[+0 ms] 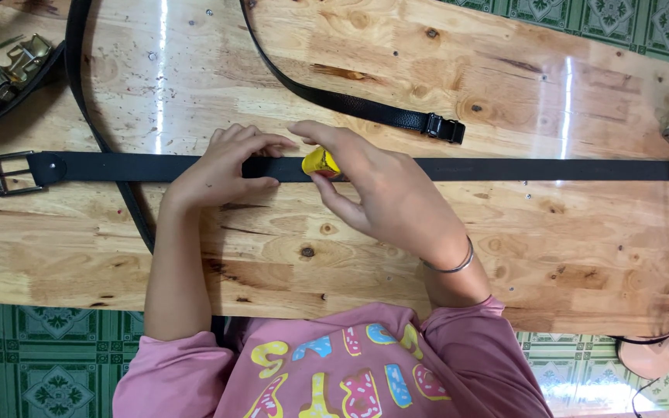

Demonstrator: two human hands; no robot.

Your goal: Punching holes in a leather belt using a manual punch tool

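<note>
A black belt point(505, 169) is pinned flat to the worktop point(195, 248) beneath the spread left hand point(222, 166); a small yellow tube point(320, 162) is gripped by the right hand point(369, 190) just beside it, at mid-strap; work there is judged under way, unfinished.

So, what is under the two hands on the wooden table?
A long black belt lies flat on the wooden table. The left hand presses it; the right hand holds a small yellow object on it. The belt part beneath the palms is covered.

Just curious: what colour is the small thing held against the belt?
Yellow, pinched in the right hand; the head view shows it.
</note>
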